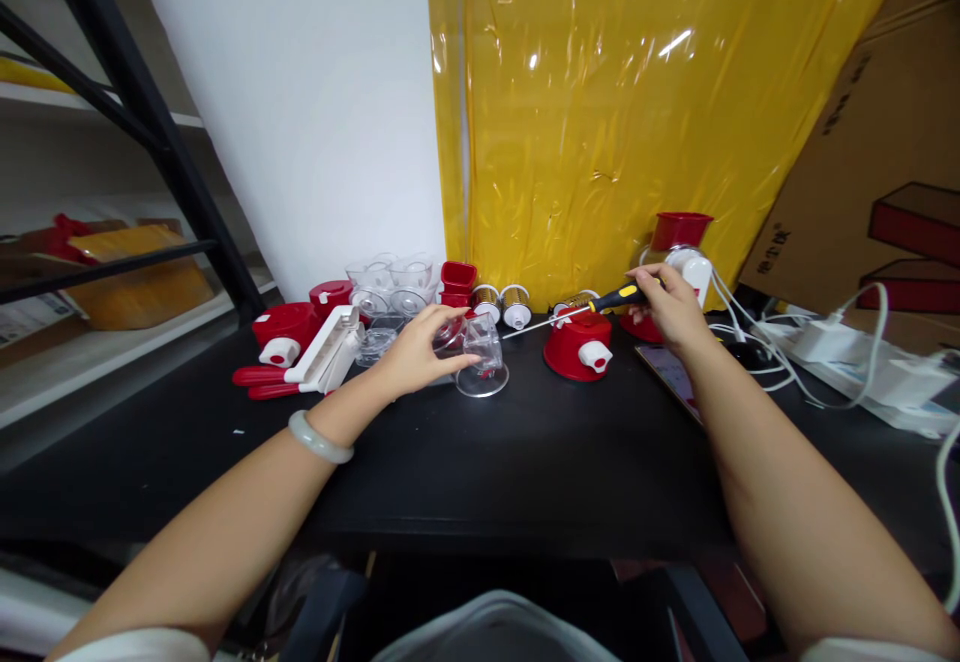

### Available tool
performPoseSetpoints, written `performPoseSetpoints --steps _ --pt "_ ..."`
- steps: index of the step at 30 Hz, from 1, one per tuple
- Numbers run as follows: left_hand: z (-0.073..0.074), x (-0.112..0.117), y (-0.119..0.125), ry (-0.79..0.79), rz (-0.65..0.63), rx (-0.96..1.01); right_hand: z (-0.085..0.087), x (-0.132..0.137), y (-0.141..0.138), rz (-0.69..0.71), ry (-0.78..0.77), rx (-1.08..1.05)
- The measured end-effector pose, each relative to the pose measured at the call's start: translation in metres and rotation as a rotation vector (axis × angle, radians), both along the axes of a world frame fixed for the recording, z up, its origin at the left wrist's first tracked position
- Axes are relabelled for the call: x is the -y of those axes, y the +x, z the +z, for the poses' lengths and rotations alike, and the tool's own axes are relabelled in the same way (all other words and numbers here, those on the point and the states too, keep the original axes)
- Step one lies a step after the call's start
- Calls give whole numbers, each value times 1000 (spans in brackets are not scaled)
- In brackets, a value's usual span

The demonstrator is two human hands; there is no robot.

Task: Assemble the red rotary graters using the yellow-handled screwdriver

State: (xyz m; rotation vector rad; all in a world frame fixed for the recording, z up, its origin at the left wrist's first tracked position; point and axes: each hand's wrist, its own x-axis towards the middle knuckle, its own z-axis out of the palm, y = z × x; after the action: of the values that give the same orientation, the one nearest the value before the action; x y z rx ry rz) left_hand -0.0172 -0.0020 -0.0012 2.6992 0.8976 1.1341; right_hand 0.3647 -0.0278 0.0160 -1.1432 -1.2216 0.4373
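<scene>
My left hand (415, 354) grasping a clear plastic funnel-shaped housing (480, 353) on the black table (525, 452), my right hand (670, 305) clenched around a yellow-and-black-handled screwdriver (577, 308), red round base (577, 347) just beneath its shaft

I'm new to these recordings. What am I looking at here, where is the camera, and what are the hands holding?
There is no machine. The one picture comes from a camera on a person's head, looking down at their bare arms. The left hand grips a clear plastic housing resting on the black table. The right hand holds a screwdriver, its shaft pointing left near a red base. Other red, white and clear parts lie back left, and a power strip lies at the right.
</scene>
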Motion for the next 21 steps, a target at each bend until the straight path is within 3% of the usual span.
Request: performPoseSetpoints --steps 5,11,21 --pt "0 1 0 -3 3 -1 0 0 -2 -41 -31 2" --pt "2 2 1 1 2 -1 3 -1 -1 5 -23 -99" --pt "1 1 1 16 12 -10 0 -1 0 -11 -3 -13"
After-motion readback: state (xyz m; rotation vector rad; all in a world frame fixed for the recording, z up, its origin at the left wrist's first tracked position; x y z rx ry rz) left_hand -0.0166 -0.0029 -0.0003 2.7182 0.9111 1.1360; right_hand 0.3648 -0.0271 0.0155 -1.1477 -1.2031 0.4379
